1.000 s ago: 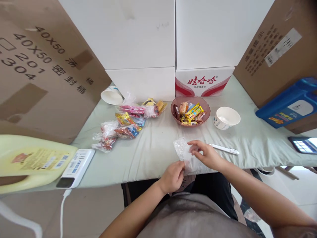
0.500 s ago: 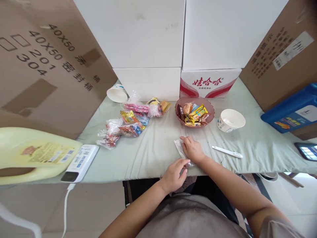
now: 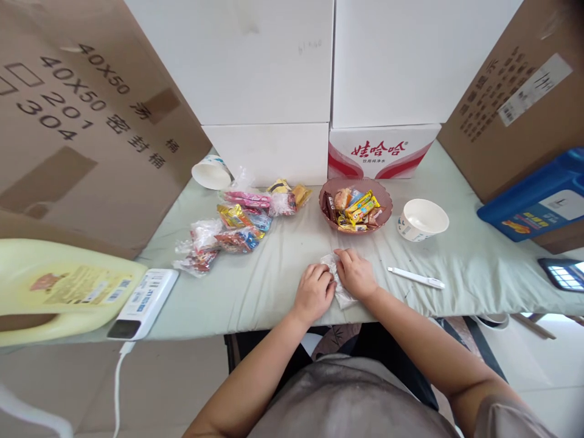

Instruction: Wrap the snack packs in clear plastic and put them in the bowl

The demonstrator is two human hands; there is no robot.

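Note:
A clear plastic bag [image 3: 344, 297] lies flat at the front of the cloth-covered table, between my two hands. My right hand [image 3: 357, 277] rests over its right side, fingers bent and gripping it. From the left, my left hand [image 3: 314, 293] has its curled fingers at the bag's edge, closed on it; the fingertips are partly hidden. Beyond them sits a pink glass bowl [image 3: 385, 210] of wrapped snacks [image 3: 364, 210]. A slim white pen-like tool [image 3: 416, 277] lies right of my right hand. Filled clear bags of colourful snacks [image 3: 237, 239] are piled to the left.
A paper cup [image 3: 423, 220] stands right of the bowl; another paper cup [image 3: 212, 173] lies tipped at back left. White cartons [image 3: 269, 152] wall the back. A yellow jug [image 3: 68, 286] and white power strip [image 3: 148, 301] are left; a blue container [image 3: 533, 201] and phone [image 3: 563, 275] right.
My left hand has moved up and left from the bag's near corner to its left edge. My right hand stays on the bag, which now shows more of its lower part.

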